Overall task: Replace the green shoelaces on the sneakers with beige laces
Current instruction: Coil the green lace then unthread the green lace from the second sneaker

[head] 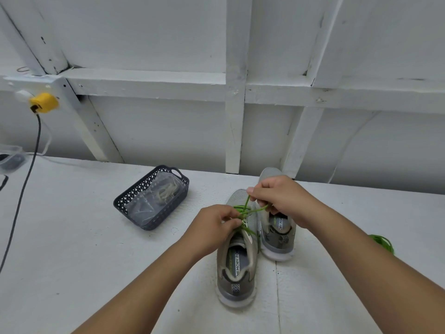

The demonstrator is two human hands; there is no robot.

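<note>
Left hand (pixel 214 225) pins the sneaker (pixel 237 256) at its eyelets while right hand (pixel 277 196) pinches the green lace (pixel 245 206), apparently to unthread it.

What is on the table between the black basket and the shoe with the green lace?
Nothing: in the head view, the white table is bare between the black basket and the near shoe, except the left hand hovering above.

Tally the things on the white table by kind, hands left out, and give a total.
Sneakers: 2, the left sneaker and the right sneaker
Green laces: 2, one in the left sneaker and a loose green lace
Dark mesh baskets: 1
Clear bags of beige laces: 1
Clear containers at the left edge: 1
Total: 7
</note>
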